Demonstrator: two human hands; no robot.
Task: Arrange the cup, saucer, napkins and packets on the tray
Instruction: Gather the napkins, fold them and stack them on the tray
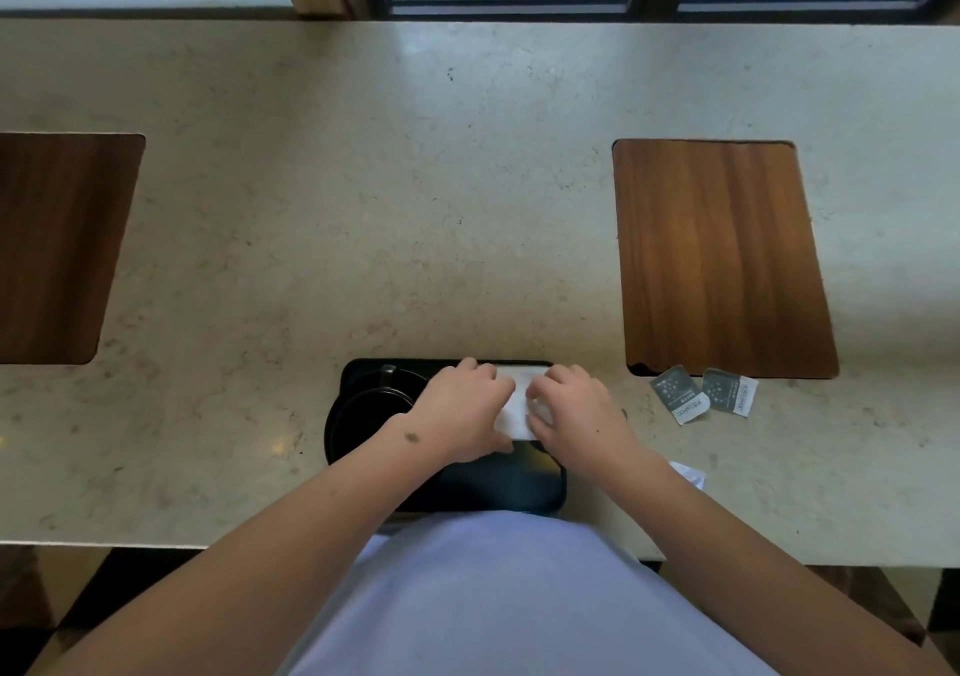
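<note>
From the head camera, your left hand (460,408) lies palm-down over the middle of the black tray (540,488), fingers curled loosely and bent onto the left edge of the white napkin (514,410). Your right hand (574,415) does the same from the other side, its curled fingers pressing the napkin's right edge. Neither hand is a closed fist; both rest on the napkin, but you cannot tell from here whether the fingertips pinch the paper or only hold it flat.

The napkin is a narrow white strip lying on the tray, running from the tray's far edge toward you, mostly covered by your hands. The tray sits on the pale stone counter (415,182), close to the counter's near edge and just in front of your body. At the tray's left end sit the black saucer (358,415) and black cup (397,376), dark against the dark tray and partly hidden by your left wrist, so their outlines are hard to separate.

Two grey packets (701,395) lie flat on the counter to the right of the tray, side by side and well apart from it, at the near corner of a wooden inlay panel (722,254). A small white paper (688,473) peeks out beside your right forearm, also right of the tray.
</note>
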